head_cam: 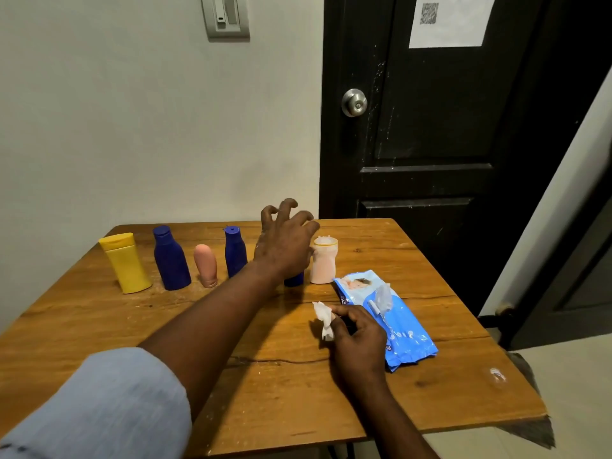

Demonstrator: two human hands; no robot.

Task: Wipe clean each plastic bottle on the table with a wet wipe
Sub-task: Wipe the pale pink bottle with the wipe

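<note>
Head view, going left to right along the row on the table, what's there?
Yellow bottle, big blue bottle, pink tube, smaller blue bottle, half-hidden blue bottle, pale bottle, wipes pack.

Near the desk's (99, 326) far edge the left hand (284, 241) hangs, fingers spread and bent, over a half-hidden blue bottle (294, 280); the right hand (359, 336) pinches a crumpled wipe (324, 319) beside the wipe pack (409, 329).

Soft, dimmish indoor light — faint shadows on the brown wooden tabletop (99, 326); wide-angle bending beyond it, pale smudge (496, 376) at its right corner.
</note>
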